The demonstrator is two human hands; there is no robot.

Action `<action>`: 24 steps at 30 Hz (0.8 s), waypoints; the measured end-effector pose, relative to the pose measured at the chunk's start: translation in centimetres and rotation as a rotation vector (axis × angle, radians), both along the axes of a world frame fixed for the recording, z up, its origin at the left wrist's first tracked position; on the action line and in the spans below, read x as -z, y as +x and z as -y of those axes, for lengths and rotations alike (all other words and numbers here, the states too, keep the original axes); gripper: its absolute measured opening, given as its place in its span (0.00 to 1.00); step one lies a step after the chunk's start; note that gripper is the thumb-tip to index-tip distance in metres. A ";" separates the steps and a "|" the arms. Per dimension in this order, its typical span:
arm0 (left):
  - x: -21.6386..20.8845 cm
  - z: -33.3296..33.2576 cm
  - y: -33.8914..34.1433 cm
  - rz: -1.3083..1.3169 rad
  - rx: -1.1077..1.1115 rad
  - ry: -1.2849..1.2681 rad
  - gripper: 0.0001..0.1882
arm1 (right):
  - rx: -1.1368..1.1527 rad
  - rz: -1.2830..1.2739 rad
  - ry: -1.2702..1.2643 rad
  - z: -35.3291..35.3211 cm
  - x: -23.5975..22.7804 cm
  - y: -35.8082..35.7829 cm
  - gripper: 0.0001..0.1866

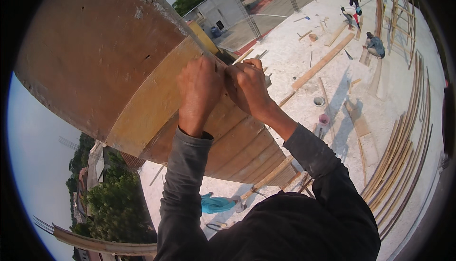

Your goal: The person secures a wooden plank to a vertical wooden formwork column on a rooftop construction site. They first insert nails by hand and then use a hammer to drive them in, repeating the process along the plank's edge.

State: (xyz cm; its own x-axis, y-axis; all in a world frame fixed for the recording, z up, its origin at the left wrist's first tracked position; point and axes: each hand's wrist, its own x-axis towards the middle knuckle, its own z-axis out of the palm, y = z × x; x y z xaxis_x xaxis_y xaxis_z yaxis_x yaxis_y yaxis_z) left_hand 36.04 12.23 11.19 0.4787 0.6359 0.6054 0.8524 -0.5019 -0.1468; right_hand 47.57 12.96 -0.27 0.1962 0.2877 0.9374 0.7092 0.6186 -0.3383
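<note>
A tall wooden formwork [118, 56] of brown boards and plywood rises in front of me, seen from high above. My left hand [199, 90] curls its fingers over the formwork's upper edge, back of the hand toward the camera. My right hand [247, 87] presses against it, fingers pinched tight at the same edge. Whatever small thing sits between the fingers is hidden. Both forearms wear grey sleeves.
Far below lies a pale concrete slab [304, 56] with loose planks [323, 61], two small buckets [319, 101] and a bundle of long thin strips [403, 156] along the right. Three people [375, 45] work at the far end near a wooden frame [403, 9]. A blue cloth [216, 204] lies beneath me.
</note>
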 end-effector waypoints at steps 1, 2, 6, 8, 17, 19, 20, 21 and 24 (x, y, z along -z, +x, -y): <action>-0.5 0.6 -0.2 0.061 0.036 0.010 0.19 | -0.010 -0.017 -0.002 0.2 -0.2 -0.1 0.02; -1.1 1.4 -0.6 0.108 0.041 -0.018 0.21 | -0.019 -0.034 -0.004 0.5 -0.4 -0.1 0.03; -2.9 4.5 -2.8 0.329 0.153 -0.083 0.23 | -0.281 -0.337 -0.398 1.0 -0.9 -0.3 0.12; -3.2 5.7 -4.4 0.448 0.212 0.004 0.20 | -0.448 -0.555 -0.611 0.9 -1.1 -0.3 0.17; -2.2 7.3 -19.0 0.916 0.099 0.984 0.11 | -0.880 -0.869 -0.789 -0.4 -1.3 1.2 0.14; -0.1 7.8 -22.9 1.119 0.087 0.964 0.13 | -0.846 -0.798 -0.829 -0.4 -1.3 1.4 0.14; 1.0 7.5 -24.6 1.211 0.083 0.915 0.13 | -0.843 -0.731 -0.821 -0.4 -1.4 1.5 0.14; 1.9 7.3 -26.4 1.330 0.076 0.861 0.14 | -0.806 -0.724 -0.849 -0.5 -1.5 1.5 0.14; 6.5 7.0 -29.5 1.560 -0.005 0.571 0.16 | -0.759 -0.743 -0.867 -0.7 -1.6 1.5 0.13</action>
